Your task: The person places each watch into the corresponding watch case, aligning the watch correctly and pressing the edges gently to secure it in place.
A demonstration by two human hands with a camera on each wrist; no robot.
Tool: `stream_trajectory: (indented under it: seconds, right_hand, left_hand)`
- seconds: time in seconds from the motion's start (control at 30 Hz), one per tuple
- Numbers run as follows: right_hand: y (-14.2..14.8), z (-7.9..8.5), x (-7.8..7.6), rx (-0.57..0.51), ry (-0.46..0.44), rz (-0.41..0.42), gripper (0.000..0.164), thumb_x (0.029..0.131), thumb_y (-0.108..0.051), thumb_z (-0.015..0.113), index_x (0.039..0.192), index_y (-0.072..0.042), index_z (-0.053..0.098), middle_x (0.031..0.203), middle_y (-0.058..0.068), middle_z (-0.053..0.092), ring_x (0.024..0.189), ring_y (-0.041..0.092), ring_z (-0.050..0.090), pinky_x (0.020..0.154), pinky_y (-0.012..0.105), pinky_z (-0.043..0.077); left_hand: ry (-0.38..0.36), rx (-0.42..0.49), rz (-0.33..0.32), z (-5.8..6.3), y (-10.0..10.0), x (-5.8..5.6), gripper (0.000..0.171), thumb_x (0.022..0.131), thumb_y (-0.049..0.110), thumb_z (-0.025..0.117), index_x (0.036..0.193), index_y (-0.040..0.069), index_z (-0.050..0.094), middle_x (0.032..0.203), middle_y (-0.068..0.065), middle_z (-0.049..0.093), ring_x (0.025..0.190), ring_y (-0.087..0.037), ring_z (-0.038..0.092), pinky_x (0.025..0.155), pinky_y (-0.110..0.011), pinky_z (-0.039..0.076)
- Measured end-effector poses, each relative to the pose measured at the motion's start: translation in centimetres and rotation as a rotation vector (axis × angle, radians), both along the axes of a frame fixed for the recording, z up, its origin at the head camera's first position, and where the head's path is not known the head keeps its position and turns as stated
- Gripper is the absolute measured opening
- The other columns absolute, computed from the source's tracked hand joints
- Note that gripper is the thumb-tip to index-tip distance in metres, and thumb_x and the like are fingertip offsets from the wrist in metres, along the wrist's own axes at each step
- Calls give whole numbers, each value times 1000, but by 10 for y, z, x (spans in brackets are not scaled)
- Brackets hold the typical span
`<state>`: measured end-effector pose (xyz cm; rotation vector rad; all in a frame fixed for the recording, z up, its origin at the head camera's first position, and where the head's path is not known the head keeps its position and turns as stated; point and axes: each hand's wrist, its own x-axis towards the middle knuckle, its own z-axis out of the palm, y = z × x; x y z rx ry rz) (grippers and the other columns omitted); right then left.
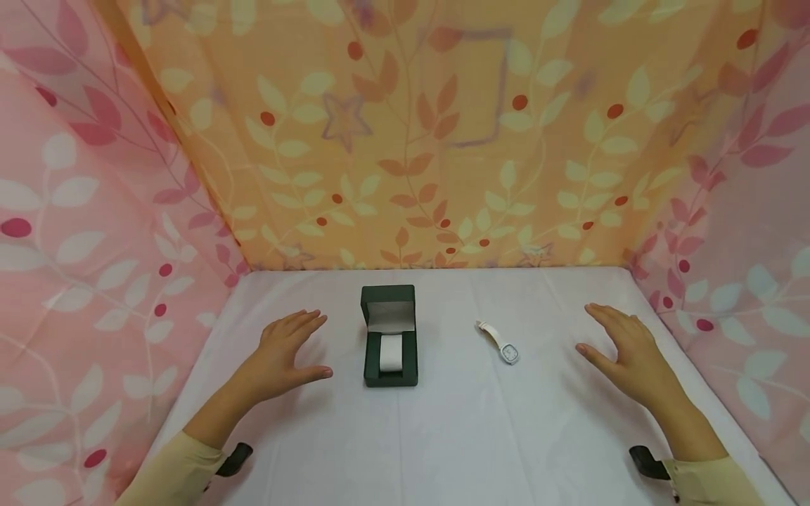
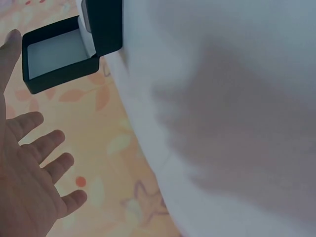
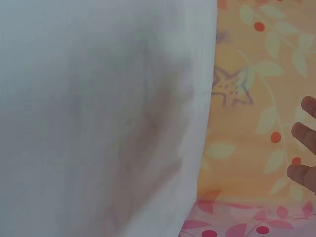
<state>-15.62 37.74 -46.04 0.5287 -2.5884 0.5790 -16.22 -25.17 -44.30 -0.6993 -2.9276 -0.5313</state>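
A dark green watch box [image 1: 391,379] stands on the white cloth with its lid up, a white cushion [image 1: 391,353] inside. To its right lies a wristwatch [image 1: 508,352] with a white strap, stretched out on the cloth. My left hand [image 1: 278,362] hovers left of the box, fingers extended and thumb apart, touching nothing. In the left wrist view the box [image 2: 61,76] shows beyond the spread fingers. Farther right, my right hand [image 1: 633,362] is held above the cloth with fingers extended, nearest to the watch. Only a few of its fingertips [image 3: 302,175] enter the right wrist view.
White cloth [image 1: 455,443] covers the table. An orange leaf-patterned curtain [image 1: 405,140] hangs along the back edge, and pink patterned curtains [image 1: 76,281] close off both sides. Each wrist carries a dark device [image 1: 235,459] near the sleeve.
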Motion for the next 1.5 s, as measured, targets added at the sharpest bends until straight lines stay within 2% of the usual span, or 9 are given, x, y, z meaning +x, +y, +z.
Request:
stream_trajectory:
  seconds: [0.37,0.8,0.97,1.23,1.5]
  right_hand:
    - [-21,2,-9,-39,-18,40,76,83,-25,85,151,-13,51,149,18,53,138,43,44,123,59,15]
    - [-35,-4,-16,-58,-52,50,74,83,-24,86,148,-10,52,147,17,55,137,42,46,118,62,26]
    - [-40,-7,-17,-72,-74,61,74,84,-25,86,149,-12,53,147,15,56,137,40,47,113,63,31]
    - [-49,-9,-18,-107,-146,65,73,85,-24,85,150,-14,52,148,12,55,139,38,46,107,65,37]
    - [-53,-16,-23,-149,-226,76,71,86,-23,84,150,-21,52,148,7,55,140,33,46,108,63,38]
  left_hand:
    - [6,44,-44,-5,11,0,102,78,76,71,158,20,40,161,-6,41,149,-32,31,116,-64,17]
    - [12,86,-88,-11,34,-8,98,81,73,70,157,20,42,159,-1,43,146,-27,36,115,-61,23]
    - [4,85,-87,-15,39,-8,97,80,72,72,157,20,42,158,0,44,144,-26,38,114,-60,25]
    - [2,122,-110,-22,48,-15,95,80,67,77,155,17,45,156,-1,48,141,-29,42,112,-61,30]
    - [-48,158,-145,-34,59,-25,93,80,62,79,153,14,48,153,-5,51,139,-29,43,111,-60,32]
